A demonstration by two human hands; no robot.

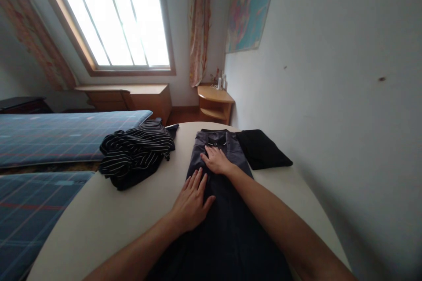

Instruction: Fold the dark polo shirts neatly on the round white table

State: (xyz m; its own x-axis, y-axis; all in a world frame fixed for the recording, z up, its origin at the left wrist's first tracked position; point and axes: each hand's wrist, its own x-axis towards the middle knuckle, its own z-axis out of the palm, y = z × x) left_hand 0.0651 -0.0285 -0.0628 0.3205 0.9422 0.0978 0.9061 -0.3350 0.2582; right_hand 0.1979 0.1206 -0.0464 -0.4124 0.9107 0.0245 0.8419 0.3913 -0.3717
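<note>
A dark grey and navy collared shirt [227, 210] lies lengthwise on the pale round table [132, 228], its collar at the far end. My left hand [193, 204] rests flat on the shirt's left edge with fingers stretched out. Farther up, just below the collar, my right hand [216, 159] lies on the shirt front, fingers extended. Both hands touch the cloth without gripping it. A folded black garment [263, 149] lies to the right of the collar, partly beside the shirt.
A loose heap of black-and-white striped clothing [141, 144] sits at the table's left edge. Beyond it are plaid mattresses [66, 136]. A white wall [346, 96] runs along the right. At the back stand a corner shelf [214, 94] and a low wooden desk [148, 92] under the window.
</note>
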